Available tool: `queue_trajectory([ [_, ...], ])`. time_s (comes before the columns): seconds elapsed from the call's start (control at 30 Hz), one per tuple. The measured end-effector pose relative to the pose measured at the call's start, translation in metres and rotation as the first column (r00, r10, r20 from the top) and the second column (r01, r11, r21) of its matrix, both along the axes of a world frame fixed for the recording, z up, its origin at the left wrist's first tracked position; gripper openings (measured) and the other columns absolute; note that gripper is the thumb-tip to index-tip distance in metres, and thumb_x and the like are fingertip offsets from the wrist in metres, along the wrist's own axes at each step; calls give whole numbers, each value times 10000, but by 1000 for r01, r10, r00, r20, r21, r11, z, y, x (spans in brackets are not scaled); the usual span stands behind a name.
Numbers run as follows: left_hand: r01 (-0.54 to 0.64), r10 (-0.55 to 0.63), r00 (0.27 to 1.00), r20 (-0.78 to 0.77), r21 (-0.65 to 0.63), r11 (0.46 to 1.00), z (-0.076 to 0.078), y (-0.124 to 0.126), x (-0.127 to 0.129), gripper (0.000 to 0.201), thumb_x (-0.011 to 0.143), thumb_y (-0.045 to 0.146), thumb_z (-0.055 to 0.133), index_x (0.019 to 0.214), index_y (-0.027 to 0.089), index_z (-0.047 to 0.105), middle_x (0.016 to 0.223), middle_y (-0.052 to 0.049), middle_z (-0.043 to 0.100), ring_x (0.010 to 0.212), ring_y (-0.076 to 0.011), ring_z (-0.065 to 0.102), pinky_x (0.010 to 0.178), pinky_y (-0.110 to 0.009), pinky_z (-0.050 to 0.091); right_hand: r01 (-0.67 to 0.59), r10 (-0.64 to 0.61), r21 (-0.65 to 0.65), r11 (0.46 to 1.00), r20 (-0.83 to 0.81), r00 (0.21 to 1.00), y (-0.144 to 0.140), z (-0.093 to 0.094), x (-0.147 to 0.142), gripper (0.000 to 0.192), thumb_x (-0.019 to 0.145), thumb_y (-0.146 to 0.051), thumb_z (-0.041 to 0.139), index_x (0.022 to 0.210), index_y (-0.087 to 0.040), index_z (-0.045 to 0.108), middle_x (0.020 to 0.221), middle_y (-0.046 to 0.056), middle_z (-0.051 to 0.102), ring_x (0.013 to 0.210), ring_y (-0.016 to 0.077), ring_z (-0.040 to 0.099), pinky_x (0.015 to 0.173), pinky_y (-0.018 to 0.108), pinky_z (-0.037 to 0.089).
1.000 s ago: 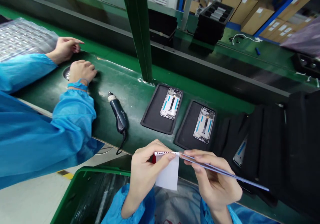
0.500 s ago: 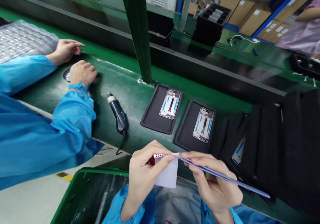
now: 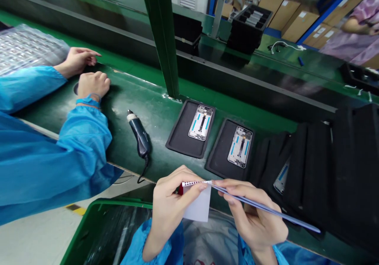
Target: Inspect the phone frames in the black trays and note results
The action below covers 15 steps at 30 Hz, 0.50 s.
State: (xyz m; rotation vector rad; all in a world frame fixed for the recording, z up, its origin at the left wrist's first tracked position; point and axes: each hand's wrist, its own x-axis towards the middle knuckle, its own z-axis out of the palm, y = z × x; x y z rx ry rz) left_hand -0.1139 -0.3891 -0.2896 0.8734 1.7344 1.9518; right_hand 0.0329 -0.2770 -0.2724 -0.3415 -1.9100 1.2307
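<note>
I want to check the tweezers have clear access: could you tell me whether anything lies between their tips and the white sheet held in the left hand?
Nothing visible does. The thin blue-grey metal tweezers in the right hand already have their tips at the top edge of the small white paper sheet, which the left hand pinches.

co-worker's hand [image 3: 93, 84] drawn back over the dark disc, fingers curled tighter, pink-sleeved person [image 3: 352, 40] farther into view

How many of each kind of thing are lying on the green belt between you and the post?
Black trays: 2
Phone frames: 2
Electric screwdriver: 1
Total: 5
</note>
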Motion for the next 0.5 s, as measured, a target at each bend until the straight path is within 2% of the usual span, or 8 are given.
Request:
queue_trajectory([
  [0.27, 19, -19, 1000, -8, 9, 1000, 1, 0, 2, 187, 942, 117, 821, 795, 229, 848, 697, 17, 787, 630, -144, 715, 612, -216, 567, 10, -10, 27, 1000, 19, 1000, 0, 3, 1, 360, 990, 21, 772, 1229, -246, 800, 1099, 70, 920, 982, 260, 918, 803, 318, 789],
  [0.5, 11, -11, 1000, -18, 4, 1000, 4, 1, 1, 186, 943, 143, 837, 774, 219, 849, 671, -7, 777, 602, -171, 706, 574, -251, 555, 7, -7, 21, 1000, 8, 1000, 1, 5, 0, 402, 956, 52, 770, 1221, -247, 812, 1092, 74, 922, 958, 264, 920, 798, 318, 788],
])
